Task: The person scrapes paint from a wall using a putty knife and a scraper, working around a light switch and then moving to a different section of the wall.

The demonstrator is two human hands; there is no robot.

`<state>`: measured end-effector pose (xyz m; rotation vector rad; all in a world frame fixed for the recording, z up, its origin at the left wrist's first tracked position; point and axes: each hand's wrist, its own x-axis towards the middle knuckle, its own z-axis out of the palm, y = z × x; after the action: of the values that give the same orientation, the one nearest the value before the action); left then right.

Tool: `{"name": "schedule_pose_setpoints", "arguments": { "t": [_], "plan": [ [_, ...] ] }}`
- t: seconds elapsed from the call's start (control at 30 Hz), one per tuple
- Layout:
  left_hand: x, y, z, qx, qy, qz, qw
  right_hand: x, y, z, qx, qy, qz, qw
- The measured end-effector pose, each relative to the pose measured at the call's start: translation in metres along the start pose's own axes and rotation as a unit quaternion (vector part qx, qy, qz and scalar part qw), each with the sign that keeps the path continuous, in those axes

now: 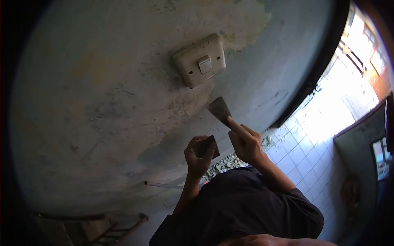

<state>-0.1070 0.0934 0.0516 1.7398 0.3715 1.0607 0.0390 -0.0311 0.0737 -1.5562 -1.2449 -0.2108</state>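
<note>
My right hand is closed on a scraper, its index finger laid along the wide flat blade. The blade points up toward the wall, close below a light switch. Lower and to the left, my left hand grips a dark, flat, square-edged piece, the thumb across its face; I cannot tell what kind of thing it is. Around the switch the wall is patchy, with worn paint and rough bare spots.
Flakes of debris lie on the floor along the wall's foot. A thin pipe sticks out at lower left, above a wooden ladder-like frame. White floor tiles lead to a bright doorway at right.
</note>
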Motion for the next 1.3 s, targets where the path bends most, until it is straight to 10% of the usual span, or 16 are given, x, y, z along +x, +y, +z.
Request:
{"name": "schedule_pose_setpoints", "arguments": {
  "t": [0.07, 0.47, 1.13, 1.3],
  "plan": [
    [-0.011, -0.011, 0.008, -0.03, 0.028, -0.156, 0.987, 0.011, 0.001, -0.01, 0.033, 0.047, 0.047, 0.997],
    [-0.035, -0.036, 0.088, 0.027, 0.092, -0.267, 0.959, 0.0, 0.066, -0.069, 0.083, -0.182, 0.108, 0.974],
    [-0.079, -0.01, 0.053, -0.022, 0.265, -0.222, 0.938, 0.036, 0.032, -0.029, 0.208, -0.285, -0.076, 0.933],
    [-0.082, -0.014, 0.041, -0.1, 0.279, -0.185, 0.937, 0.034, 0.0, -0.025, 0.231, -0.246, 0.053, 0.94]
  ]
}}
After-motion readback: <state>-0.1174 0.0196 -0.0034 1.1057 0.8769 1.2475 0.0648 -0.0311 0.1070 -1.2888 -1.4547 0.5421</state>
